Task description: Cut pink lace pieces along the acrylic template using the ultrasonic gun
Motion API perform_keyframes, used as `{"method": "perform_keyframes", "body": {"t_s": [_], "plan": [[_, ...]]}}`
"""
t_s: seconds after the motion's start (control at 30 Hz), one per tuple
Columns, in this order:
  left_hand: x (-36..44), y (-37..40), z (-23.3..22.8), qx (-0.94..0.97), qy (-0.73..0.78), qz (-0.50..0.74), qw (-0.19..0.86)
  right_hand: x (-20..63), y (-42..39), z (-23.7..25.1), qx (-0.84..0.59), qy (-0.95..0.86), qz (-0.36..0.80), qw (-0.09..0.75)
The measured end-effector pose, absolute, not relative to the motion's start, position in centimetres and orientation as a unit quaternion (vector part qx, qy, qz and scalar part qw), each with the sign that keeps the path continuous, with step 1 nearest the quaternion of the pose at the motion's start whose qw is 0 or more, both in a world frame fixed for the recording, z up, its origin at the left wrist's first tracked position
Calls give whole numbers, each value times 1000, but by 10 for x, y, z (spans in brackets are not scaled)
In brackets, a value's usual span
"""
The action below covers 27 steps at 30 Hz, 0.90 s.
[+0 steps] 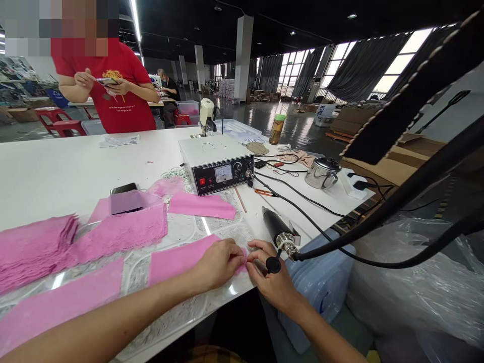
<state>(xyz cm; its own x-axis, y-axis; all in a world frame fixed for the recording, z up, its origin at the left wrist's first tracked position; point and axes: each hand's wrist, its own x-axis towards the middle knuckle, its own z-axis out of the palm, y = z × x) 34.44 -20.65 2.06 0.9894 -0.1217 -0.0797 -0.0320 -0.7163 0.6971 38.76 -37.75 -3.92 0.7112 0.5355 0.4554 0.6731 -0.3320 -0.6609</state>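
Observation:
A pink fabric strip (177,259) lies on the clear sheet covering the near part of the table. At its right end my left hand (219,264) is closed, fingers pinching the fabric. My right hand (274,282) meets it there, thumb and fingertips drawn together on the strip's edge. What lies between the fingertips is mostly hidden. Just beyond my right hand rests a black pen-shaped handpiece (275,224) with a metal end and cable. Another pink strip (202,205) lies farther back, and stacked pink lace-edged pieces (34,247) are on the left.
A control box (215,161) with a dial stands behind the fabric. Orange-handled snips (264,192), a glass mug (322,173) and a drink bottle (277,129) are to the right. Black cables (351,247) cross the right side. A person in a red shirt (121,91) stands opposite, holding a phone.

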Motion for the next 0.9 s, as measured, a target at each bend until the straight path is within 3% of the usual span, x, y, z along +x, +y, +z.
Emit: {"method": "perform_keyframes", "body": {"t_s": [0.2, 0.43, 0.57, 0.73, 0.9], "plan": [[344, -196, 28, 886, 2, -46, 462, 386, -379, -36, -811, -364, -122, 442], [327, -160, 44, 742, 143, -36, 655, 388, -384, -39, -761, -491, -184, 382], [303, -124, 53, 634, 213, 30, 743, 388, -373, -29, -724, -530, -183, 402], [258, -82, 65, 539, 239, 135, 796, 382, -321, -7, -700, -572, -111, 413], [201, -49, 66, 490, 263, 223, 801, 387, -245, 8, -770, -517, 64, 367]]}}
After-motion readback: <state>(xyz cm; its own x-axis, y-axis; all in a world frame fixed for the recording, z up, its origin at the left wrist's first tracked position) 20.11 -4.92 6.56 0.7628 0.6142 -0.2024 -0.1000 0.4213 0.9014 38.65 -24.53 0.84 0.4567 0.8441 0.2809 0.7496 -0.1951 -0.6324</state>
